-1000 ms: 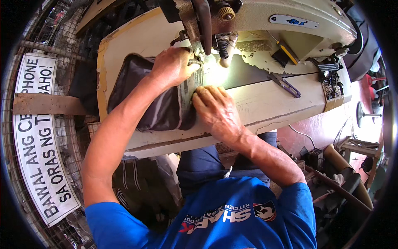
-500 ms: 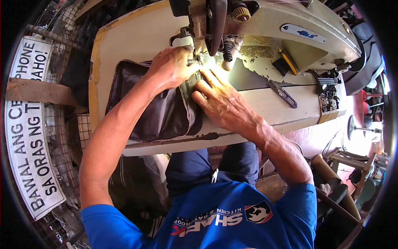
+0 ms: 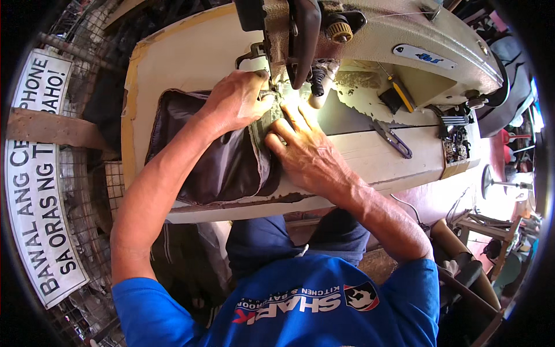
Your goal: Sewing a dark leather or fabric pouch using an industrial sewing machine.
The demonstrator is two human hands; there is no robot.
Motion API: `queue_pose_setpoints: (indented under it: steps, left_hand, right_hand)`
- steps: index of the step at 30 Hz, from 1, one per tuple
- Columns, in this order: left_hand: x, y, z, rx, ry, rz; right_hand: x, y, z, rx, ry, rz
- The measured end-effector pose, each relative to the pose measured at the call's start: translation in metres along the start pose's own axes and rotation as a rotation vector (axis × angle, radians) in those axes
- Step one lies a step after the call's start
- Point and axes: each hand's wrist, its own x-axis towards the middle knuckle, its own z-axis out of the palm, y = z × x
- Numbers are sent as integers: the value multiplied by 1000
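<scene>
A dark brown, shiny lined fabric piece [image 3: 217, 168], perhaps a bag panel, lies on the sewing machine's bed with its edged strip running up to the lit needle area. My left hand [image 3: 238, 101] is closed at the strip's upper end, thumb and fingers pinching it just left of the presser foot. My right hand [image 3: 309, 150] lies on the strip's right side, index and middle fingers stretched toward the needle and the other fingers bent. The needle tip and the stitching spot are lost in glare and behind the fingers. Above them stands the beige sewing machine [image 3: 376, 34].
On the machine bed to the right lie dark-handled thread snips [image 3: 394, 140] and a yellow-and-black screwdriver [image 3: 402, 92]. A small tray of metal parts [image 3: 457, 151] sits at the table's right end. Wire mesh [image 3: 81, 191] and a white sign [image 3: 46, 231] stand at the left.
The whole view has shifted slightly, and the machine and table appear a little lower. Both hands keep nearly the same grip and place on the fabric beside the needle.
</scene>
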Motion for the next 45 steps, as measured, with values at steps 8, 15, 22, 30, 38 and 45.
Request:
queue_pose_setpoints:
  steps: [8, 15, 22, 30, 38, 45]
  left_hand:
    - [4, -9, 2, -74, 78, 165]
    - [7, -4, 2, -41, 69, 57]
    - [10, -5, 11, -52, 100, 31]
    - [6, -4, 13, 1, 154, 13]
    - [8, 2, -8, -92, -22, -20]
    - [-48, 49, -23, 264, 134, 202]
  right_hand:
    - [-1, 1, 4, 33, 11, -14]
    - [0, 1, 1, 61, -35, -12]
    - [1, 1, 4, 58, -1, -4]
    - [-2, 7, 4, 114, 20, 5]
    - [-31, -11, -4, -10, 94, -69]
    - [-32, -9, 0, -11, 196, -136]
